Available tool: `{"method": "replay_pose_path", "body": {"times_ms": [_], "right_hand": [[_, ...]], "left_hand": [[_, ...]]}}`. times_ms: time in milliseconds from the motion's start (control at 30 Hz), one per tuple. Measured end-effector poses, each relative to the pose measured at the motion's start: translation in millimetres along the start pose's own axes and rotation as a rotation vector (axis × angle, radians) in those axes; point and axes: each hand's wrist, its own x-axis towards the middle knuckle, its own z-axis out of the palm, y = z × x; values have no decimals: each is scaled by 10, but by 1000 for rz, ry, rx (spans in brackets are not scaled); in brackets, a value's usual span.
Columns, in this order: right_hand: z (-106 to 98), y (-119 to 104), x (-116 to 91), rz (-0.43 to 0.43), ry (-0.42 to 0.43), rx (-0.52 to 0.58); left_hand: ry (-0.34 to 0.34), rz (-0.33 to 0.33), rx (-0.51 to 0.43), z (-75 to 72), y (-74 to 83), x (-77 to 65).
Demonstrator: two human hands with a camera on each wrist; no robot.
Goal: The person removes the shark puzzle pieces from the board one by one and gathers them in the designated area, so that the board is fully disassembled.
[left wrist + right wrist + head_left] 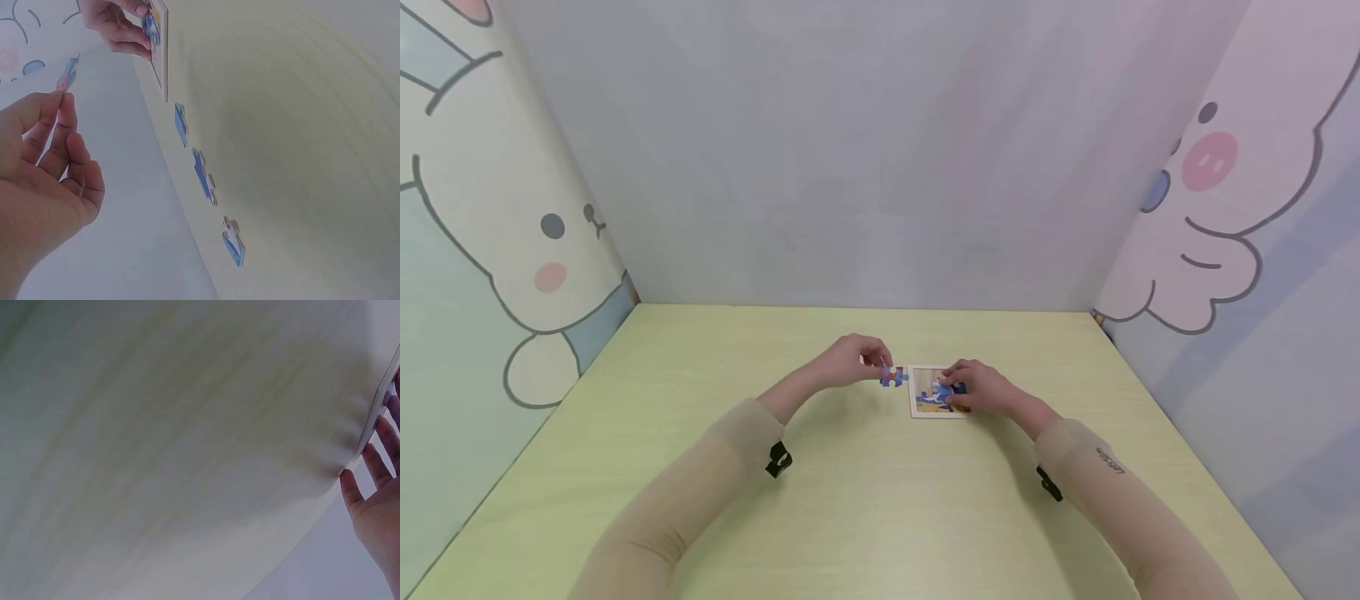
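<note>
My left hand (848,363) pinches a small colourful jigsaw piece (67,75) between thumb and fingertips, raised above the table. Just right of it lies a jigsaw board (912,404) with a white frame and a partly visible blue, white and yellow picture. My right hand (988,390) rests on the board's right side, its fingers spread over the picture and covering part of it. In the right wrist view the fingertips (348,481) reach the board's edge and the tabletop beside it. Seen from the left wrist, three loose jigsaw pieces (202,176) lie in a row beside the board.
The pale yellow table (850,508) runs back to a plain grey wall (850,167). Side panels with cartoon animals (550,275) border it left and right. Both sleeves carry a black strap (778,459) near the wrist.
</note>
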Motion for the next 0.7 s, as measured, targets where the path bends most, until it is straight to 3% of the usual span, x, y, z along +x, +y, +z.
{"method": "replay_pose_path", "body": {"times_ms": [333, 700], "right_hand": [[1, 22, -38, -15, 4, -1], [14, 16, -54, -17, 9, -2]], "left_hand": [[16, 12, -30, -78, -149, -276], [43, -70, -41, -140, -389, -588]]}}
